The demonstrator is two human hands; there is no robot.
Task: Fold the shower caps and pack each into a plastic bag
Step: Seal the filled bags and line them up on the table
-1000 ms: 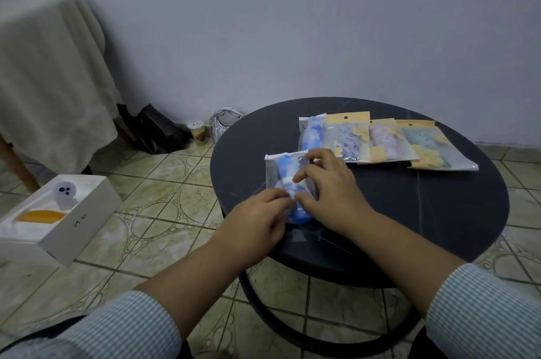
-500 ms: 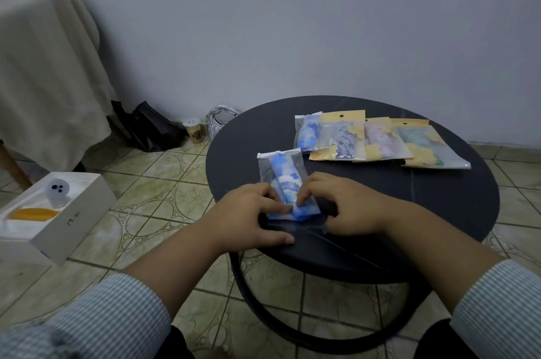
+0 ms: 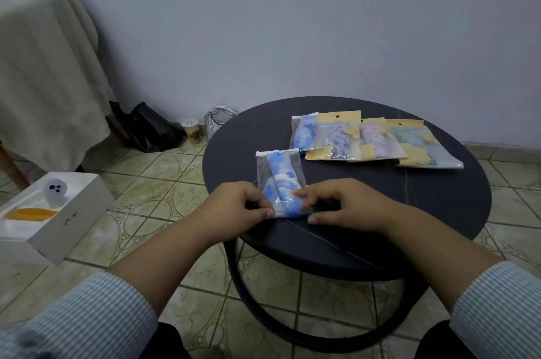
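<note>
Pinching the plastic bag's [image 3: 278, 180] near end, left hand [image 3: 237, 206] and right hand [image 3: 345, 206] risk squeezing the folded blue shower cap [image 3: 281, 180] out its far mouth.

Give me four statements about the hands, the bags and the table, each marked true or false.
1. Both hands hold the near end of the blue cap's bag. True.
2. The left hand is lifted clear of the table. False: it is down at the bag.
3. Four packed bags lie in an overlapping row further back. True.
4. The white box stands on the table. False: it is on the floor.
</note>
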